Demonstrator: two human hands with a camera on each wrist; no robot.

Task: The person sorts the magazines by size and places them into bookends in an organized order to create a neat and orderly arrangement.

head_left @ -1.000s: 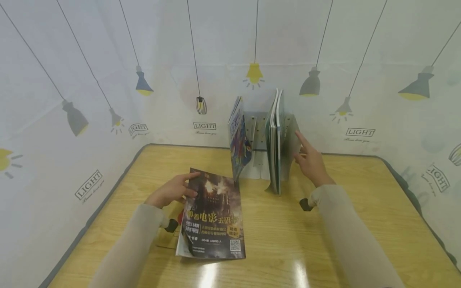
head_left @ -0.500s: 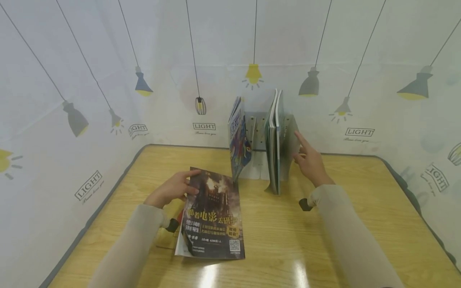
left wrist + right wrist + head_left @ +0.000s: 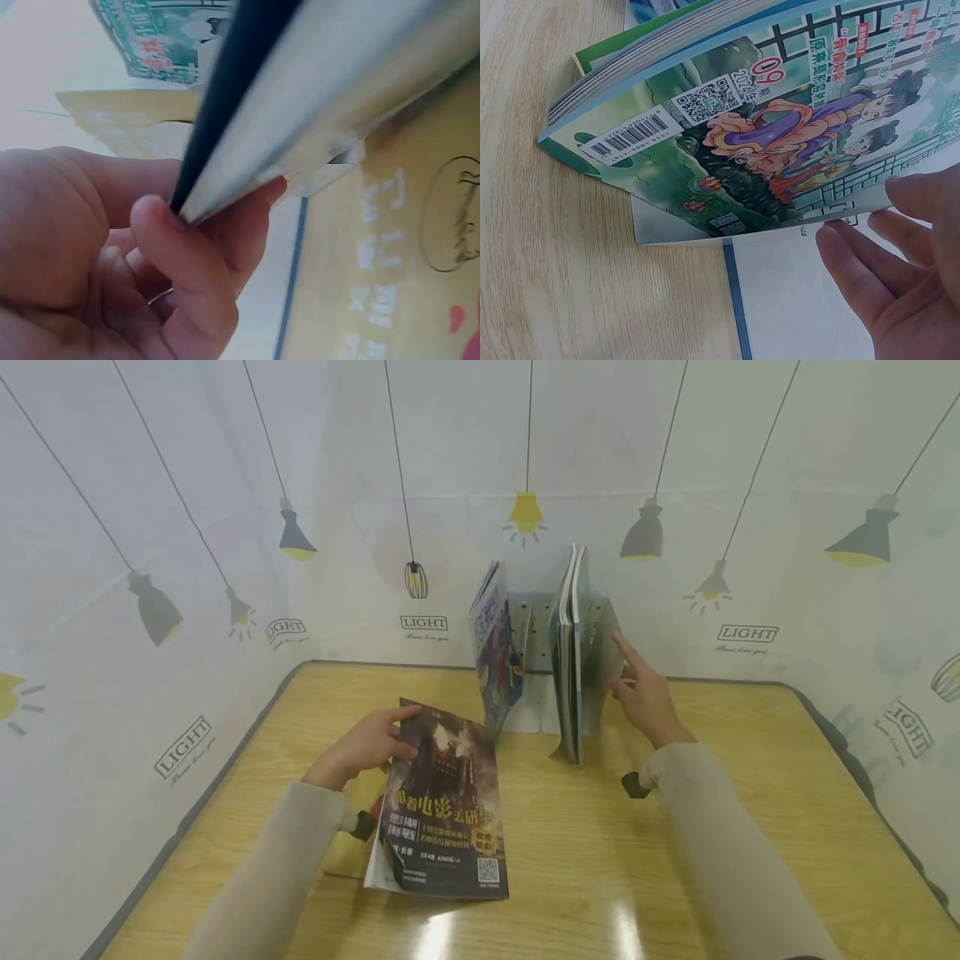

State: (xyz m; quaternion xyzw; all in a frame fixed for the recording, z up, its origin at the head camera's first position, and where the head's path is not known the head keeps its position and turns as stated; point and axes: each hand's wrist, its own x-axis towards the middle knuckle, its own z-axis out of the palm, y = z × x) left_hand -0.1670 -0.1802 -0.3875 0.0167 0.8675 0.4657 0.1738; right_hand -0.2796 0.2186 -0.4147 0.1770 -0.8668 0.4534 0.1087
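My left hand grips the left edge near the top of a dark magazine with a burning castle on its cover. In the left wrist view, the thumb and fingers pinch it, pages tilted between them. At the back stands a metal bookend. My right hand holds its right side plate, index finger extended along it. Green-covered magazines stand upright against that plate; a girl illustration shows on one in the right wrist view. A colourful magazine leans at the left side.
Under the dark magazine lies a yellow cover with white lettering, mostly hidden in the head view. The wooden table ends at a wall cloth printed with hanging lamps, close behind the bookend.
My left hand and the dark magazine have shifted slightly to the right and away from me, its top edge rising. The right hand stays on the bookend.
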